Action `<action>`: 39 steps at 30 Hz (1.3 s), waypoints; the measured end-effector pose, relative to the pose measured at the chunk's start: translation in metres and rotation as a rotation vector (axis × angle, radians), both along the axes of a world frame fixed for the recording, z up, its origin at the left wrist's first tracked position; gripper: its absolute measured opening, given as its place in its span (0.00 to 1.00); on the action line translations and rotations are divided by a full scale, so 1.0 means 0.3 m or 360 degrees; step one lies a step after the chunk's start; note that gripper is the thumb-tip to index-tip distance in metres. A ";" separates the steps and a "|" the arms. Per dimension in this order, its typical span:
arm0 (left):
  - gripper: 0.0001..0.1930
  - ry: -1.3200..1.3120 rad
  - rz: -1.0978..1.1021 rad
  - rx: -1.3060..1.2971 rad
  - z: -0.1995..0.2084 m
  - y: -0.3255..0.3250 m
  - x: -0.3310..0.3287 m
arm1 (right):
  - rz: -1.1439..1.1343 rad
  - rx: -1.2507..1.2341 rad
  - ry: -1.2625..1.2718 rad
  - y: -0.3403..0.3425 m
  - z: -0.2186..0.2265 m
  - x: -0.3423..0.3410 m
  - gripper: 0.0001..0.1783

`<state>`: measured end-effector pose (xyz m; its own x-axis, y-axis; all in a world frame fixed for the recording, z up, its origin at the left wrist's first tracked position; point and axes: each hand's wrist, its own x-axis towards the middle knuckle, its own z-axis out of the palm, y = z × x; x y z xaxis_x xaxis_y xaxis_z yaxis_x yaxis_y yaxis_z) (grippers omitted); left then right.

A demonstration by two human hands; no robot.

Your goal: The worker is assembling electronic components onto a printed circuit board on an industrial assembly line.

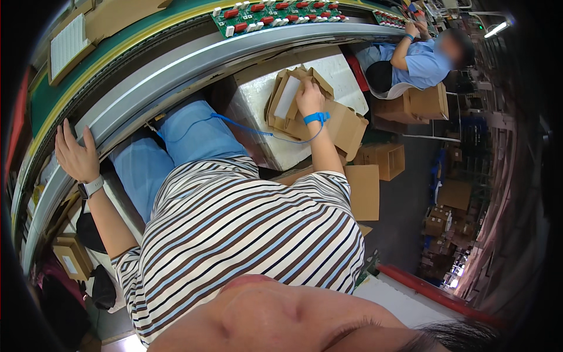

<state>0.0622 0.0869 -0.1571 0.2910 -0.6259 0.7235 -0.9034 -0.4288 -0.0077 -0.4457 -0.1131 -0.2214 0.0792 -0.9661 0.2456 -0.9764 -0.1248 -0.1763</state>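
My left hand (78, 154) is open, its fingers spread over the grey metal rail (126, 111) of the line at the left. At the right, my right hand (309, 97) reaches down into an open cardboard box (275, 105). Its fingers are curled and their tips are hidden, so what they grip cannot be made out. A white block or strip (287, 97) shows in that box beside the hand. The box sits on a large white foam box (249, 88). A blue wrist strap (316, 118) with a coiled cord (246, 127) is on my right wrist.
Green circuit boards (275, 17) with red and white parts lie on the line ahead. A carton of white pieces (67, 47) stands at far left. Cardboard boxes (381, 159) are on the floor at right. A co-worker in light blue (419, 64) sits farther along the line.
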 end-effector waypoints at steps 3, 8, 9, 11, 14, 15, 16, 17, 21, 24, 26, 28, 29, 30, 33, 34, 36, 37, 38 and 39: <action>0.24 -0.0048 0.0058 0.0065 0.007 0.075 0.042 | 0.0166 -0.0073 0.0416 -0.028 -0.064 0.098 0.11; 0.26 0.0103 -0.0060 0.0103 0.065 0.036 -0.016 | 0.0010 0.0030 0.0404 -0.073 -0.208 0.030 0.10; 0.26 0.0227 -0.0008 0.0080 0.049 0.038 -0.041 | 0.0107 0.0281 0.0480 -0.082 -0.228 0.021 0.10; 0.26 0.0468 -0.0014 -0.0039 0.015 0.064 -0.059 | 0.0203 0.0232 0.0483 -0.093 -0.237 -0.014 0.18; 0.27 0.0488 0.0048 -0.0060 0.000 0.054 -0.083 | 0.0614 -0.0279 -0.0035 -0.134 -0.334 -0.090 0.21; 0.28 0.0494 0.0072 -0.0038 0.005 0.074 -0.091 | 0.0580 -0.0298 -0.0053 -0.134 -0.322 -0.062 0.21; 0.28 0.0498 0.0143 -0.0089 0.014 0.084 -0.097 | 0.0312 -0.0218 0.0154 -0.172 -0.371 -0.103 0.21; 0.27 0.0479 0.0105 -0.0110 0.021 0.083 -0.105 | 0.0008 -0.0133 0.0360 -0.208 -0.428 -0.134 0.21; 0.26 0.0426 0.0104 -0.0121 0.027 0.080 -0.083 | -0.0023 0.0303 0.0525 -0.155 -0.239 0.061 0.20; 0.26 0.0430 0.0106 -0.0126 0.027 0.069 -0.060 | -0.0024 0.0373 0.0597 -0.216 -0.305 0.042 0.19; 0.27 0.0435 0.0115 -0.0114 0.026 0.065 -0.054 | 0.0013 0.0412 0.0635 -0.221 -0.302 0.055 0.19; 0.27 0.0446 0.0107 -0.0099 0.030 0.065 -0.056 | -0.0030 0.0441 0.0635 -0.225 -0.316 0.028 0.19; 0.27 0.0450 0.0104 -0.0102 0.033 0.065 -0.055 | -0.0069 0.0470 0.0630 -0.228 -0.321 0.015 0.19; 0.27 0.0441 0.0112 -0.0100 0.031 0.067 -0.056 | -0.0066 0.0474 0.0632 -0.221 -0.310 0.029 0.19; 0.26 0.0422 0.0103 -0.0114 0.024 0.066 -0.061 | -0.0083 0.0586 0.0589 -0.191 -0.176 0.023 0.21; 0.26 0.0411 0.0098 -0.0141 0.023 0.069 -0.062 | 0.0494 0.1142 -0.0280 -0.245 -0.137 -0.069 0.23; 0.26 0.0420 0.0095 -0.0148 0.023 0.073 -0.065 | 0.1073 0.1634 -0.1188 -0.260 -0.126 -0.074 0.25; 0.26 0.0416 0.0088 -0.0144 0.026 0.071 -0.065 | 0.0539 0.1313 -0.0222 -0.225 -0.151 0.013 0.25; 0.26 0.0412 0.0086 -0.0136 0.027 0.068 -0.065 | -0.0003 0.0908 0.0704 -0.202 -0.172 0.064 0.26; 0.26 0.0406 0.0084 -0.0135 0.029 0.068 -0.066 | -0.0008 0.0907 0.0706 -0.223 -0.210 0.051 0.26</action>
